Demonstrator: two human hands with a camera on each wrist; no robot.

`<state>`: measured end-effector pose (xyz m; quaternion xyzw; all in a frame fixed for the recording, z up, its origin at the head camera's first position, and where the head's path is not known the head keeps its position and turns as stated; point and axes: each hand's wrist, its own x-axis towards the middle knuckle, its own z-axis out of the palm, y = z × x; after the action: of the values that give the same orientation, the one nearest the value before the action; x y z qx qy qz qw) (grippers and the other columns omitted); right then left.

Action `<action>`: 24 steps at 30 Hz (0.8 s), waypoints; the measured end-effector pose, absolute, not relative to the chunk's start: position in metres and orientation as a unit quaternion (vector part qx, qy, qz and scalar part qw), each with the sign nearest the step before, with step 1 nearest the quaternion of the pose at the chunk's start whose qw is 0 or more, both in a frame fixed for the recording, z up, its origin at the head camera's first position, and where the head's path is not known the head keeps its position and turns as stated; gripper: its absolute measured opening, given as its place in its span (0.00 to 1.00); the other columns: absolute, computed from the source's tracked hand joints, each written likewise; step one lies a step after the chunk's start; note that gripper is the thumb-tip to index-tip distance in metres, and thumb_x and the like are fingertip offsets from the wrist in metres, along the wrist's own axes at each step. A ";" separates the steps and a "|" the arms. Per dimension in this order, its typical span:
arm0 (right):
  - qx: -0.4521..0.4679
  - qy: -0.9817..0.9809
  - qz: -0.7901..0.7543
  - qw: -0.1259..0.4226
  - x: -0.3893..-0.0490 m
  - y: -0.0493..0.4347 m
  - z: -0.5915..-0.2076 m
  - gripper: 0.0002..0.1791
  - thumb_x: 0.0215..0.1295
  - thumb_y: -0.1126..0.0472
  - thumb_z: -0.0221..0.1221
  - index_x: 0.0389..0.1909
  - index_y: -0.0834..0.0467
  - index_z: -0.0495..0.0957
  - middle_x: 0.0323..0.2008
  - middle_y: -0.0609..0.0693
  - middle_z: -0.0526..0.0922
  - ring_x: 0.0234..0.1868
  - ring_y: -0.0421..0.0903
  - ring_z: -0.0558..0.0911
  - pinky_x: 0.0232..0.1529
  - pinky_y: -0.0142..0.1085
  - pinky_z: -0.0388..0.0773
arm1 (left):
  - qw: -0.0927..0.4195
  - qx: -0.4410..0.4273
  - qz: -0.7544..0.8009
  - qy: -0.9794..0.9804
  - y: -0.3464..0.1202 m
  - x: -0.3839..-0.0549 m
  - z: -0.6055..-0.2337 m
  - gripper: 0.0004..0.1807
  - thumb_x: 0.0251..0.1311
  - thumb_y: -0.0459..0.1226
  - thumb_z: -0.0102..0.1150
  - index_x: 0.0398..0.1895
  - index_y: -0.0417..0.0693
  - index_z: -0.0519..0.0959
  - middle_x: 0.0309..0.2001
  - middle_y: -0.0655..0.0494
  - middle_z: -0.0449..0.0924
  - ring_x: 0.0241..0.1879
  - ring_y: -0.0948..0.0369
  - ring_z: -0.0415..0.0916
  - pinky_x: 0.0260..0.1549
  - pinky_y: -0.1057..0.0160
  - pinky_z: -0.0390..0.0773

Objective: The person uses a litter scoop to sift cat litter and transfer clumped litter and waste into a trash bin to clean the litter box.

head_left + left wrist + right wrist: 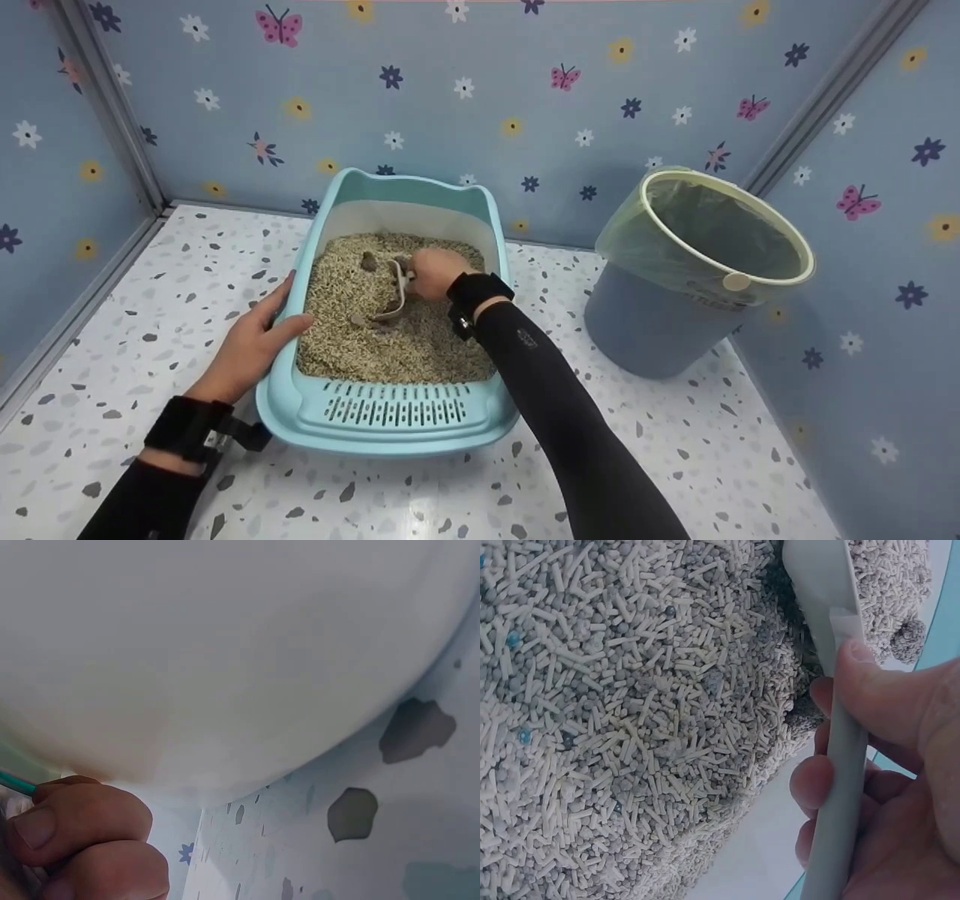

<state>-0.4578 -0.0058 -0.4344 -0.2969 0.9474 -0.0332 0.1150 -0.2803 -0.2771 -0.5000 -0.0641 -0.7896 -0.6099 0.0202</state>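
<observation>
A light-blue litter box filled with pelleted litter stands on the speckled floor. My left hand grips its left rim, thumb over the top; in the left wrist view, bent fingers show beside the pale outer wall. Inside the box, my right hand holds a pale litter scoop down in the litter. The right wrist view shows fingers and thumb wrapped round the scoop's handle. Dark clumps lie by the scoop. Its working end is partly hidden.
To the right stands a blue trash bin with a cream rim, lined with a translucent yellowish bag. Floral blue wall panels rise behind the box and on both sides. A slotted step forms the box's near end.
</observation>
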 end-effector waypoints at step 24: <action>-0.327 0.931 -0.068 0.145 -0.455 -0.006 -0.436 0.21 0.85 0.55 0.64 0.28 0.52 0.69 0.24 0.46 0.62 0.25 0.44 0.61 0.32 0.37 0.59 | 0.027 -0.065 -0.599 -0.798 -0.278 -0.283 -0.502 0.43 0.86 0.50 0.58 0.93 0.69 0.46 0.90 0.48 0.47 0.72 0.39 0.75 0.57 0.75 0.79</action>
<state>-0.4555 -0.0064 -0.4358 -0.3273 0.9312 -0.0681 0.1453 -0.2828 -0.2775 -0.5016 -0.0648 -0.7979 -0.5987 0.0274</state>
